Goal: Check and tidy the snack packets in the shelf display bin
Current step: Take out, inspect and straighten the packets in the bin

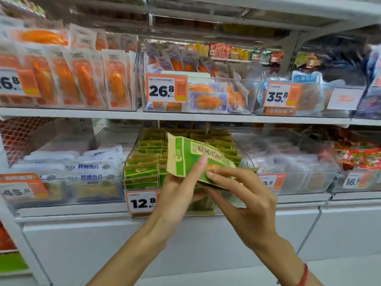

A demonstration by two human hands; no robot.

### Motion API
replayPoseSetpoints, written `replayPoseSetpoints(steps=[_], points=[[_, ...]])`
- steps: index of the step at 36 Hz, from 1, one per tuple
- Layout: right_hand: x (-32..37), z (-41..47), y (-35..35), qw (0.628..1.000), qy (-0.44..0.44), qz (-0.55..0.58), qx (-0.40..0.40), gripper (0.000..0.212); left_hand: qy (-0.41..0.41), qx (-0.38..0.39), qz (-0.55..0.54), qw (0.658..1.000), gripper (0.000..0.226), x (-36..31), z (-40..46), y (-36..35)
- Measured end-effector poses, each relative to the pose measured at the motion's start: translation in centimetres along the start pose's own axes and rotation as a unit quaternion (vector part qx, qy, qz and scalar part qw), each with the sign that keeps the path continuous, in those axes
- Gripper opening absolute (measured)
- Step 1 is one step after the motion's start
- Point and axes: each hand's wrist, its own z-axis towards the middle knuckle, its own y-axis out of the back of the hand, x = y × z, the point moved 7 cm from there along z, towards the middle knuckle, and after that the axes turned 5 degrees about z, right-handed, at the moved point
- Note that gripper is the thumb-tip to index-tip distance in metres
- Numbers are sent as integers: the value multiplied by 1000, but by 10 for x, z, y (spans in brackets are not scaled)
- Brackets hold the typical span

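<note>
Both hands, left point(177, 195) and right point(245, 195), pinching a green snack packet point(191, 156) tilted before its clear display bin point(132, 155), lower packet edge hidden by fingers, bin's price tag point(142, 202) partly covered, print blurred.

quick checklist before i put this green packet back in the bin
1. Green packet held by both the left hand and right hand: ok.
2. Packet lifted above the display bin, free of the rows: ok.
3. Front label readable for checking: not ok, blurred.
4. Packet undamaged: cannot tell.
5. Rows in the bin upright and neat: ok at left, right side hidden.
6. Price tag in place: ok.
</note>
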Motion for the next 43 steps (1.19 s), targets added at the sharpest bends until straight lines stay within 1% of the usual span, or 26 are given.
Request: replayPoseSetpoints(steps=[2, 4, 6, 8, 10, 12, 13, 14, 16, 17, 20, 23, 25, 27, 29, 30, 33, 36, 38, 39, 41, 43], points=[[-8, 9, 0, 1000, -7, -3, 28, 24, 0, 6, 1, 1000, 29, -7, 12, -3], [-18, 21, 3, 999, -15, 1, 45, 26, -12, 31, 15, 999, 27, -15, 24, -8], [-32, 35, 11, 998, -37, 16, 42, 28, -31, 60, 41, 997, 25, -25, 38, -14], [-57, 50, 20, 995, -95, 29, 31, 35, -49, 87, 68, 993, 23, -34, 55, -19], [-88, 61, 27, 981, -184, 44, 39, 52, -58, 111, 109, 986, 25, -39, 75, -24], [-120, 68, 25, 954, -277, 79, 84, 68, -64, 141, 155, 976, 28, -40, 93, -32], [-132, 71, 22, 940, -307, 103, 111, 70, -67, 156, 173, 970, 30, -39, 101, -36], [-143, 73, 19, 930, -319, 120, 139, 65, -70, 169, 188, 965, 33, -38, 109, -39], [-157, 74, 14, 924, -314, 123, 182, 43, -77, 184, 223, 954, 33, -35, 122, -44], [-163, 73, 13, 923, -310, 121, 193, 36, -84, 188, 247, 947, 31, -34, 128, -46], [-174, 66, 11, 927, -296, 114, 199, 32, -108, 178, 296, 932, 26, -30, 142, -42], [-180, 60, 6, 929, -291, 98, 205, 26, -124, 157, 317, 927, 22, -27, 151, -32], [-185, 54, 2, 926, -297, 88, 215, 27, -128, 159, 330, 922, 18, -25, 154, -27], [-190, 48, -5, 920, -302, 80, 236, 34, -129, 171, 354, 910, 15, -21, 157, -26], [-193, 46, -10, 914, -306, 69, 257, 42, -134, 166, 388, 897, 10, -20, 162, -24], [-194, 46, -10, 913, -305, 63, 263, 42, -138, 159, 403, 891, 9, -21, 165, -23], [-195, 52, -10, 912, -288, 37, 289, 29, -166, 159, 428, 874, 10, -31, 168, -28], [-197, 54, -9, 910, -283, 21, 303, 29, -182, 190, 447, 855, 15, -42, 169, -39], [-200, 48, -14, 897, -294, 10, 331, 29, -166, 213, 468, 841, 9, -38, 173, -42], [-202, 44, -17, 888, -297, -3, 350, 30, -159, 221, 483, 832, 6, -34, 175, -42], [-202, 38, -21, 880, -291, -27, 375, 39, -151, 231, 514, 812, 9, -21, 177, -46], [-198, 40, -22, 893, -276, -32, 355, 46, -155, 237, 538, 794, 14, -8, 176, -54]])
